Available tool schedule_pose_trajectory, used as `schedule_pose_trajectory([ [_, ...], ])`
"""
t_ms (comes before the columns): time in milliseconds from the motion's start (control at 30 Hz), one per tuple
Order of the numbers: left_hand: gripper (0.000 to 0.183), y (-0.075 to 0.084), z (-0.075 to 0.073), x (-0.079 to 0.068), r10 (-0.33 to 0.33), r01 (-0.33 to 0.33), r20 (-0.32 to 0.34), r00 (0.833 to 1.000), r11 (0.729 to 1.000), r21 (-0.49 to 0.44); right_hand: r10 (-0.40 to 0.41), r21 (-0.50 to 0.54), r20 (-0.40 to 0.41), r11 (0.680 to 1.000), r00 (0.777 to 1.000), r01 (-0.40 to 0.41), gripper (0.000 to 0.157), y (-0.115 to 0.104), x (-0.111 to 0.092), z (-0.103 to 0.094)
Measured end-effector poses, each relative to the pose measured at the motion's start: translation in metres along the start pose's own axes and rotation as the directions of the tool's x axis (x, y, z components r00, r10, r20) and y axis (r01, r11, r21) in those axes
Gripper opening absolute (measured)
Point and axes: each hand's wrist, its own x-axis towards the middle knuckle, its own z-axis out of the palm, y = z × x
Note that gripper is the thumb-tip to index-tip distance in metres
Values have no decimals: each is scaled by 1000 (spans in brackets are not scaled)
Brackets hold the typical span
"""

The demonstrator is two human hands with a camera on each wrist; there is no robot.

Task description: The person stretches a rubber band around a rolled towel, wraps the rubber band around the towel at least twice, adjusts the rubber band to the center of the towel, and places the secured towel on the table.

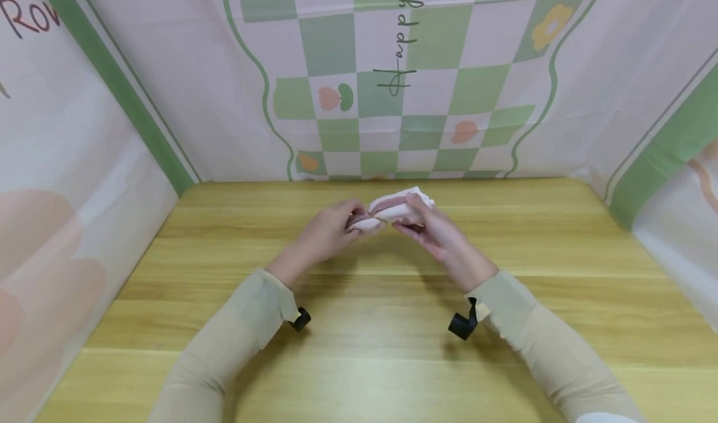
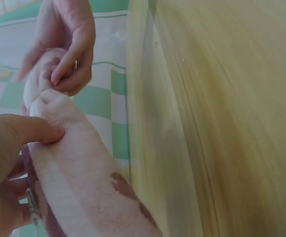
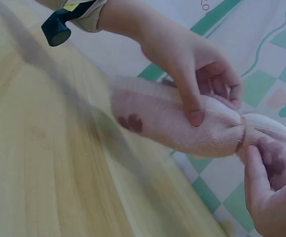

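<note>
Both hands hold a rolled pink-and-white towel (image 1: pixel 392 210) with darker patches, raised above the tabletop. A thin brownish band (image 3: pixel 242 134) cinches the roll at its middle. On one side of the band, my left hand (image 1: pixel 335 228) pinches the towel, its thumb on top and the other fingers beneath, as the left wrist view shows. My right hand (image 1: pixel 440 228) grips the other half close to the band. In the right wrist view its thumb lies beside the band, and part of the towel is hidden behind that hand.
A wooden table (image 1: pixel 364 348) spreads beneath both forearms. Behind it hangs a cloth (image 1: pixel 387 93) with green and white checks, and printed cloth also covers both sides. Black wrist-worn devices (image 1: pixel 462 326) stick out below the sleeves.
</note>
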Motion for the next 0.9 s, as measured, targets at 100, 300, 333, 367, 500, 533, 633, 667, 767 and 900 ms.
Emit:
schedule_pose_trajectory([
  [100,18,-3,-1,0,-18,18,0,1000,998,-57,-10,15,70,1000,998,9,26,-2,-2,0],
  [300,23,-7,-5,-2,-133,155,107,985,962,-226,-45,64,133,997,990,36,21,5,-4,0],
  [333,23,-7,-6,-1,-138,164,121,983,958,-236,-44,69,133,997,990,35,20,7,-4,0],
  [367,24,-7,-7,-1,-134,163,133,982,957,-239,-37,70,129,997,991,28,16,9,-4,0],
  [500,25,-8,-10,-1,-109,157,180,978,947,-279,15,18,115,1000,993,-17,7,17,-3,0],
  [533,25,-8,-10,-2,-106,162,195,975,941,-296,27,-6,114,1000,993,-26,6,19,-2,0],
  [633,24,-10,-11,-2,-99,179,238,966,923,-340,48,-62,126,997,991,-40,6,23,-1,-1],
  [667,24,-10,-11,-2,-94,181,251,964,918,-354,46,-67,134,997,990,-37,6,24,-1,-2],
  [767,24,-13,-11,-1,-72,187,287,955,897,-401,24,-35,176,999,984,-18,5,26,-1,-3],
  [900,24,-17,-12,-1,-32,190,324,945,862,-469,-14,47,202,999,979,5,5,28,-1,-3],
])
